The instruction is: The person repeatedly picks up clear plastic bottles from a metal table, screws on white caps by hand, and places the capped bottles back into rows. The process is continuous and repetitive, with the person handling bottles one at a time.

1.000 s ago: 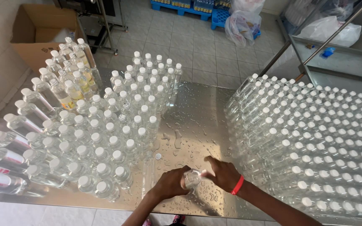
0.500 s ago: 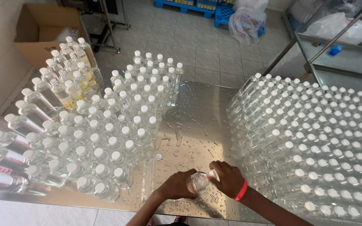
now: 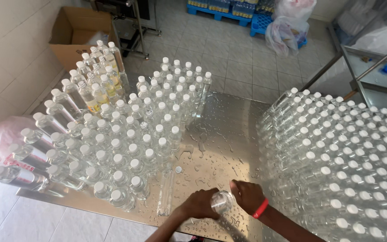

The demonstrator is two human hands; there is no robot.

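Note:
A clear plastic bottle sits between my two hands near the front edge of the wet steel table. My left hand wraps its left side and my right hand, with a red band on the wrist, grips its top end. A loose white cap lies on the table just beyond my left hand, and one clear bottle lies flat beside it.
Several capped clear bottles stand in a block on the left. A large stack of capped bottles fills the right. A cardboard box, blue pallets and plastic bags are on the tiled floor beyond.
My hands stay on the bottle and have shifted slightly on it. The view has tilted a little downward and to the left.

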